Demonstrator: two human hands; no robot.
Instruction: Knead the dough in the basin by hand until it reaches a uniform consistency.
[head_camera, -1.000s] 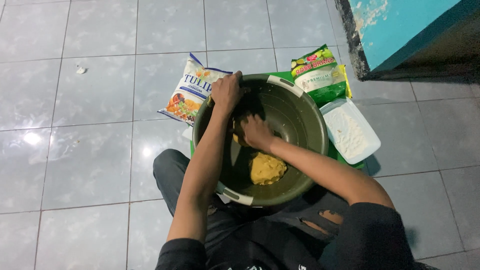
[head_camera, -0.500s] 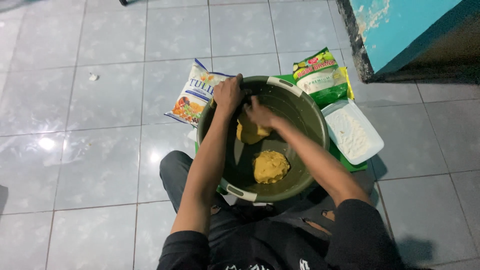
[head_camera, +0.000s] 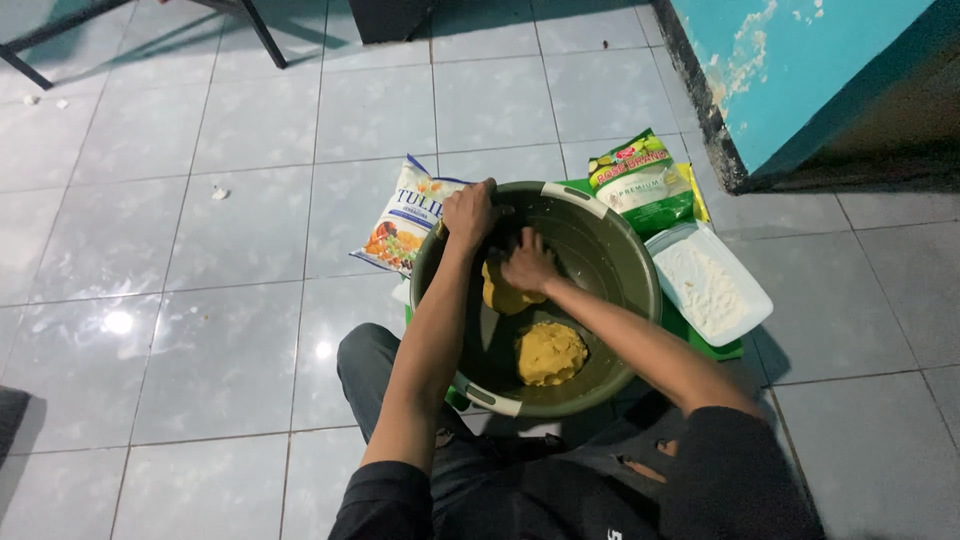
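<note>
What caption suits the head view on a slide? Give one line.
Seated on a tiled floor, left hand grips the green basin rim while right hand presses yellow dough inside.

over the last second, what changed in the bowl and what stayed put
The right hand moved from beside the lower dough lump toward the far wall of the green bowl and now presses a second dough piece there. The left hand kept its grip on the bowl's far rim. The lower lump, both bags and the white tray stayed where they were.
</note>
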